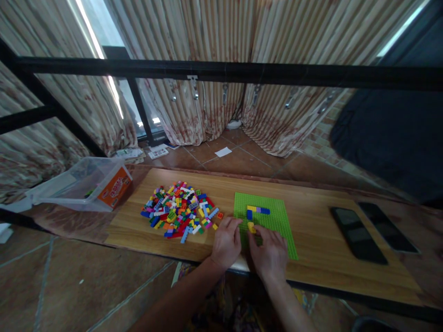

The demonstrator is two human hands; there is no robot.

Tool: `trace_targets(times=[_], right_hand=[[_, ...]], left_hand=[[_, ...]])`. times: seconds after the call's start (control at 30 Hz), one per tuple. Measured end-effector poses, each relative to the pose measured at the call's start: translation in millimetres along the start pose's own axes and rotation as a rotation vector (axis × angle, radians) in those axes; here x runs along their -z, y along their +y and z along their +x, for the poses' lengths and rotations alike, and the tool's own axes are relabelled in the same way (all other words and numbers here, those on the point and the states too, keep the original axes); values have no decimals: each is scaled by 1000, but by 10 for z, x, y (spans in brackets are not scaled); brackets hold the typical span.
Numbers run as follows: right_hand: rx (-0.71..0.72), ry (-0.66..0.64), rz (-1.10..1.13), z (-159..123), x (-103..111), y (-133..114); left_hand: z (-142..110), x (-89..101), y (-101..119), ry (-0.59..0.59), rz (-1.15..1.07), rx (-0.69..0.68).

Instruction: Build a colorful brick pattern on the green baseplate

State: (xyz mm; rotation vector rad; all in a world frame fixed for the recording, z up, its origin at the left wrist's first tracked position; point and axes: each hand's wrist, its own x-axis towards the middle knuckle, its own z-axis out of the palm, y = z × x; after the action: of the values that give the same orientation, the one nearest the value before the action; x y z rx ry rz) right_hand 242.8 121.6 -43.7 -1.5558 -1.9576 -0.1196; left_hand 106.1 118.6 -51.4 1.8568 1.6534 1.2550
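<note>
A green studded baseplate (277, 230) lies on the wooden board. On it, several yellow, purple and blue bricks (258, 210) form a corner shape near the upper left. My right hand (270, 252) is over the plate's lower part, thumb and fingers closed on a yellow brick (251, 227) just below that shape. At the plate's left edge my left hand (226, 242) has its fingers bent and a gap between thumb and forefinger, with nothing visible in it. A heap of mixed toy bricks (180, 210) is left of my hands. One orange brick (220, 215) lies close to my left fingers.
A clear plastic tub (83, 184) with an orange label stands left of the wooden board (318, 230). Two dark phones, one on the board (356, 235) and another beyond it (387, 226), lie at the right. A black metal rail (221, 71) crosses in front of striped curtains.
</note>
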Motion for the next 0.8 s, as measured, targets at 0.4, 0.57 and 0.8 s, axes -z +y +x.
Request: trace_targets(times=[0.4, 0.57, 0.8], right_hand=[[16, -27, -103, 31, -41, 21], [32, -19, -17, 12, -31, 112], [54, -31, 21, 84, -98, 154]], left_hand=[[9, -14, 20, -181, 210, -51], [8, -8, 36, -223, 261, -53], [11, 2, 67, -239, 295, -43]])
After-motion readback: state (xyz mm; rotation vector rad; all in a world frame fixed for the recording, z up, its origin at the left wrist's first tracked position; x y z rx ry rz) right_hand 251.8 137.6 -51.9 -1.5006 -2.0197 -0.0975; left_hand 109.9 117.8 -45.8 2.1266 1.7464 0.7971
